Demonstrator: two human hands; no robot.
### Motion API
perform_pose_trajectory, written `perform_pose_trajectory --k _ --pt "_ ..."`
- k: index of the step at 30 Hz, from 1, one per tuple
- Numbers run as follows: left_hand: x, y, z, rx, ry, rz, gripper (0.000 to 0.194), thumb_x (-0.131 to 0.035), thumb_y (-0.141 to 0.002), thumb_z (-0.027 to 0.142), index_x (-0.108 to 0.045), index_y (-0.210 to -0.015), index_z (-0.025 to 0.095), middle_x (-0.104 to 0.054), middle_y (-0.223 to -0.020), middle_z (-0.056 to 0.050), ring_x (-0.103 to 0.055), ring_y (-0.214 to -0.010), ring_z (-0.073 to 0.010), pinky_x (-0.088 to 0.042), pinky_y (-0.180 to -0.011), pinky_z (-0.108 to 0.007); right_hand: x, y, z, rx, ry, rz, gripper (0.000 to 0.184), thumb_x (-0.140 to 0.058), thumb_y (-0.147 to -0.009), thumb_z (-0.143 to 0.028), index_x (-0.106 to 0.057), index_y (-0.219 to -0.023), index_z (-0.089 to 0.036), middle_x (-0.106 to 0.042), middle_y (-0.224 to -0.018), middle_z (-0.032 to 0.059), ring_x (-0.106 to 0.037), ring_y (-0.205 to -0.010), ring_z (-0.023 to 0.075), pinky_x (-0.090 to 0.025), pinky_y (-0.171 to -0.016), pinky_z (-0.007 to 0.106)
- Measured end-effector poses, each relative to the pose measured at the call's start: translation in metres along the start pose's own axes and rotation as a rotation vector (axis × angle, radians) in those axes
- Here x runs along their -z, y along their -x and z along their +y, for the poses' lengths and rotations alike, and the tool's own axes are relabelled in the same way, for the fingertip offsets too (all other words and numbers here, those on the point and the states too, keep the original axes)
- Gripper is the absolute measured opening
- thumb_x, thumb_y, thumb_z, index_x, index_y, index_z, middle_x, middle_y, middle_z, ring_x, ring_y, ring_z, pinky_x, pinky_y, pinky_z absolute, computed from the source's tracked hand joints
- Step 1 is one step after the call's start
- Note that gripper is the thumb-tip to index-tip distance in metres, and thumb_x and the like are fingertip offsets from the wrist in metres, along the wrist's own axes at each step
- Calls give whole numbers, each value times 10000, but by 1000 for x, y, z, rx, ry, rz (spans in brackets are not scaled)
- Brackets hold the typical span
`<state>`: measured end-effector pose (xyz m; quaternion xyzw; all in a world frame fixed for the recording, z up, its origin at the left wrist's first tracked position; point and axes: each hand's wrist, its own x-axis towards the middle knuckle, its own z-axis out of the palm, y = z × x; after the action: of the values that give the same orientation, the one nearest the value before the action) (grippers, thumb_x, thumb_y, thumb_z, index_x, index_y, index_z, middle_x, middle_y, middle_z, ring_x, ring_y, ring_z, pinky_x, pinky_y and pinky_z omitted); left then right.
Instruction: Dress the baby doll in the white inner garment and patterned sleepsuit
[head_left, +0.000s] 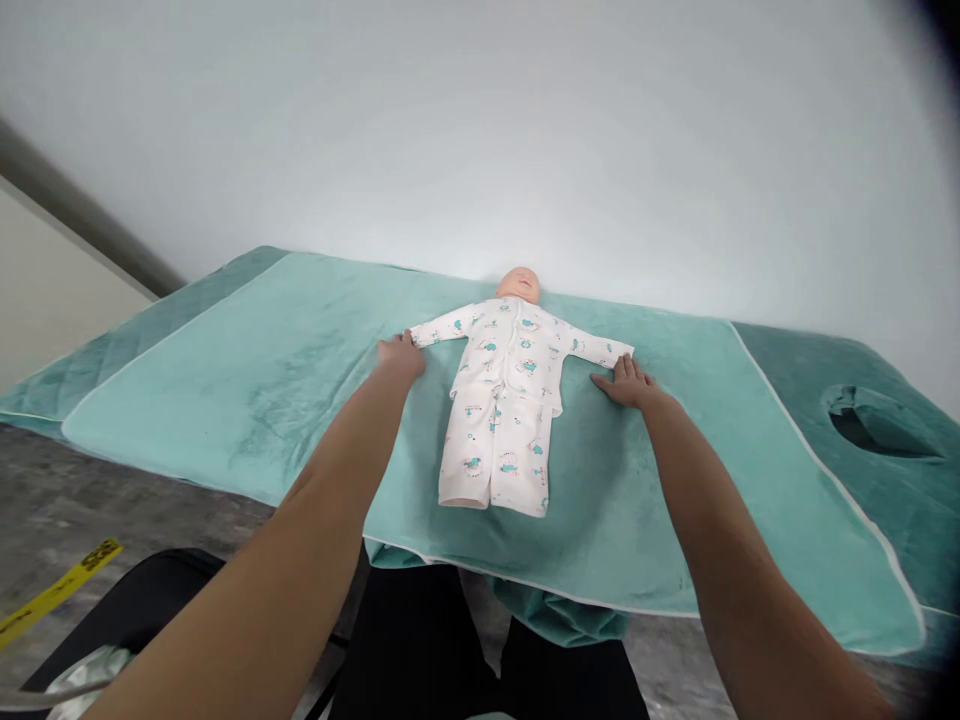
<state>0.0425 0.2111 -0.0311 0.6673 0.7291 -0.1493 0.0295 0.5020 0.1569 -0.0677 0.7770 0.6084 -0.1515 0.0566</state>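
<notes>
A baby doll [519, 284] lies on its back, its head toward the wall. It wears a white top [514, 350] with small teal and pink prints, arms stretched out to both sides. Matching white trousers [495, 450] cover its legs, and no feet show at the hems. My left hand [402, 354] rests at the cuff of the sleeve on the left, fingers bent a little and touching the cloth. At the other sleeve's cuff, my right hand [627, 382] lies palm down with its fingers spread and thumb out.
A teal plush cover [300, 370] with white piping lies over a padded bed, which has a face hole [885, 420] at the right. Behind stands a white wall [480, 130]. Yellow tape [60, 592] marks the grey floor, beside a black item [150, 600].
</notes>
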Motion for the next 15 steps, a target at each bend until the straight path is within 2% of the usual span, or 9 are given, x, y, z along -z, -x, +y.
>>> perform_pose_trajectory --k 4,9,13,15 --pt "-2 -9 9 26 -43 3 785 -568 -801 267 -375 -1551 144 -248 -1648 -193 -413 -1387 -415 -282 -1131 -650 8 -15 3 11 47 -121 1201 -410 -810 -856 -61 -1608 -29 6 -1672 225 -42 -1552 386 -189 -1230 586" --pt "-5 -16 17 58 -80 22 858 -638 -790 394 -364 -1551 106 -225 -1644 -241 -372 -1393 -463 -291 -1117 -641 16 -30 3 13 93 -193 1341 -536 -690 -903 -125 -1597 -5 -48 -1656 274 -97 -1532 441 -221 -1213 610" --pt "-4 -19 24 93 -34 30 880 -663 -792 426 -371 -1540 65 -210 -1639 -267 -330 -1411 -498 -238 -1138 -639 17 -38 2 52 146 -156 1350 -562 -659 -914 -203 -1581 5 -138 -1628 312 -220 -1488 476 -323 -1158 624" --pt "-2 -17 26 102 -30 31 875 -665 -796 385 -359 -1540 43 -212 -1636 -274 -315 -1422 -499 -217 -1152 -624 16 -36 -1 43 149 -123 1333 -600 -664 -886 -215 -1579 3 -154 -1625 310 -226 -1487 476 -327 -1164 603"
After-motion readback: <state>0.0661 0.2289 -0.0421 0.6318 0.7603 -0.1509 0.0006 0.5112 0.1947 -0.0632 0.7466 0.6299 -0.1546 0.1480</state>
